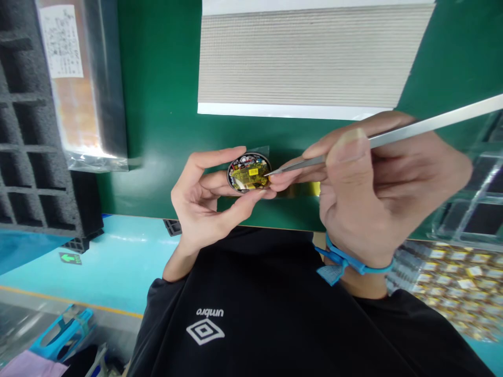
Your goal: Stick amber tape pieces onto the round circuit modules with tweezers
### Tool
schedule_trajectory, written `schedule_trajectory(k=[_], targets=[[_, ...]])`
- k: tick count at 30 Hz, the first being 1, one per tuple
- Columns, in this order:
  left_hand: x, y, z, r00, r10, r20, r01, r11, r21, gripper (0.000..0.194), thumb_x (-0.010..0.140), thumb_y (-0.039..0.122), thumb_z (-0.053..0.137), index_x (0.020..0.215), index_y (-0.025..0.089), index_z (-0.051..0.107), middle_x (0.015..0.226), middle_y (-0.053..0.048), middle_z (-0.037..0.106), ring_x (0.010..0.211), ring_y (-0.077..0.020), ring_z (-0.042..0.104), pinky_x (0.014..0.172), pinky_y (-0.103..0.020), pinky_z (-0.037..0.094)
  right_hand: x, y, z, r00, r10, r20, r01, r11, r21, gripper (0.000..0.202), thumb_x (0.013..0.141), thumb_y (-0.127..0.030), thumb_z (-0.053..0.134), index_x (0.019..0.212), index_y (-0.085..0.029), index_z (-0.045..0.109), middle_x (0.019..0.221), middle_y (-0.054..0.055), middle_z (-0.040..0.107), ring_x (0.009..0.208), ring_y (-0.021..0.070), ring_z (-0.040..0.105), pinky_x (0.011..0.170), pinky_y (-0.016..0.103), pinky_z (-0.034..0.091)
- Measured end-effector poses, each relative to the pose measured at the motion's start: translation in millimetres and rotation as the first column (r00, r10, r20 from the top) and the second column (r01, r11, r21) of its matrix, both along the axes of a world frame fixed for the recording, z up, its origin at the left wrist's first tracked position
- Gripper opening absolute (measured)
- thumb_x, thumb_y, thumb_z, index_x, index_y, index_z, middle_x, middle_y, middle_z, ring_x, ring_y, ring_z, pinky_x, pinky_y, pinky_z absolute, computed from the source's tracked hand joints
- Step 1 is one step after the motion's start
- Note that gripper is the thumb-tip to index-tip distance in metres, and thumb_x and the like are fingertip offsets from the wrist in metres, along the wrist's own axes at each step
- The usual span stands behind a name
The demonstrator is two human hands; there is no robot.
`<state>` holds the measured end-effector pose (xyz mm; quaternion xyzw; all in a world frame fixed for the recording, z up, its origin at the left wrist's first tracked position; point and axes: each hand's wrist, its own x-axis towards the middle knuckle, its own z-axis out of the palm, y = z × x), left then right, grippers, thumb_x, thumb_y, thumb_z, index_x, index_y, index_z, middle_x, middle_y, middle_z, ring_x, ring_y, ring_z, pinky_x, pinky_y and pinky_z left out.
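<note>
My left hand (208, 201) is closed around the rim of a small round watch-like case (234, 184), held between fingers and thumb just above the green mat. Inside the case a circuit board (245, 175) shows with tiny parts, covered over much of its face by yellow transparent film. A pair of metal tweezers (416, 125) is pinched in my right hand (377, 178), and its tip reaches the right side of the board. Whether the tip grips anything is too small to tell. A blue wrist strap (353, 264) circles my right wrist.
A white-edged pad of pale ribbed strips (306, 60) lies on the green mat (161, 78). At left are a bagged, labelled package (78, 94) and a black foam tray (31, 125) with square compartments. Clear plastic trays (471, 204) and rows of small yellowish parts (459, 283) are at right.
</note>
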<state>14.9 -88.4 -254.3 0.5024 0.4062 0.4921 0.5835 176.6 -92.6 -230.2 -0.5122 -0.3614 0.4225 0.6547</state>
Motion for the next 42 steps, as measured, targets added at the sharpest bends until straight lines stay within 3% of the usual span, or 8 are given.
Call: schedule_trajectory(k=[7,14,21,28,33,37,42], targets=[[-2,-1,-3.3,0.997,0.005,-0.082,-0.007,1.0,-0.028,0.049,0.096,0.037,0.094,0.137,0.033,0.068,0.106,0.0,0.089,0.088,-0.0275,0.09,0.081,-0.041,0.078,2,-1,-3.3,0.997,0.039,-0.061,-0.041,0.999,-0.03,0.018,0.107,-0.035,0.08,0.093,-0.023,0.083,0.079,-0.002,0.078,0.072,0.0192,0.083,0.065,0.028,0.073],[0,-1,-0.7,0.995,0.015,-0.095,-0.018,0.999,-0.035,0.047,0.095,0.037,0.094,0.134,0.032,0.067,0.106,0.0,0.09,0.083,-0.0271,0.089,0.077,-0.04,0.078,3,0,-0.4,1.0,0.001,0.01,-0.002,1.0,0.026,0.018,0.107,-0.024,0.08,0.091,-0.019,0.086,0.086,-0.001,0.08,0.08,0.0162,0.085,0.065,0.017,0.069],[0,-2,-3.0,0.996,0.016,-0.09,-0.016,1.0,0.007,0.047,0.096,0.035,0.094,0.134,0.033,0.067,0.109,0.0,0.09,0.089,-0.0278,0.09,0.079,-0.041,0.078,0,0,1.6,0.998,-0.035,0.056,0.034,0.999,0.014,0.016,0.106,-0.024,0.08,0.092,-0.022,0.087,0.085,-0.001,0.08,0.077,0.0177,0.084,0.06,0.022,0.069],[3,0,-0.3,1.0,0.017,0.023,-0.018,0.999,0.043,0.045,0.096,0.017,0.093,0.133,0.028,0.07,0.109,0.002,0.09,0.091,-0.0212,0.09,0.083,-0.027,0.077,3,2,-0.4,0.984,-0.067,0.166,0.064,0.998,0.022,0.019,0.105,-0.028,0.081,0.088,-0.023,0.089,0.087,0.0,0.081,0.068,0.0155,0.081,0.053,0.023,0.066],[2,2,-2.1,1.0,0.011,0.026,-0.013,0.997,0.078,0.046,0.095,0.005,0.09,0.132,0.022,0.069,0.112,0.0,0.09,0.093,-0.0192,0.09,0.085,-0.023,0.076,11,2,0.3,0.938,0.003,0.347,-0.001,1.0,-0.007,0.024,0.108,-0.025,0.076,0.089,-0.031,0.09,0.091,-0.003,0.083,0.066,0.0132,0.077,0.057,0.026,0.068],[3,3,-2.6,0.999,0.004,0.04,-0.008,0.995,0.101,0.044,0.097,0.006,0.088,0.132,0.023,0.069,0.114,0.002,0.09,0.097,-0.0182,0.09,0.087,-0.023,0.076,12,4,4.7,0.915,-0.016,0.403,0.019,1.0,-0.003,0.028,0.111,-0.039,0.074,0.088,-0.034,0.09,0.087,-0.003,0.083,0.06,0.0141,0.074,0.052,0.03,0.065],[3,3,-0.9,0.999,0.01,0.048,-0.015,0.994,0.107,0.043,0.096,0.008,0.09,0.131,0.024,0.07,0.113,0.004,0.09,0.095,-0.0188,0.09,0.086,-0.025,0.078,8,5,5.1,0.907,-0.045,0.419,0.045,0.999,0.011,0.023,0.108,-0.036,0.077,0.09,-0.034,0.091,0.08,-0.004,0.081,0.059,0.0155,0.073,0.047,0.03,0.062]])
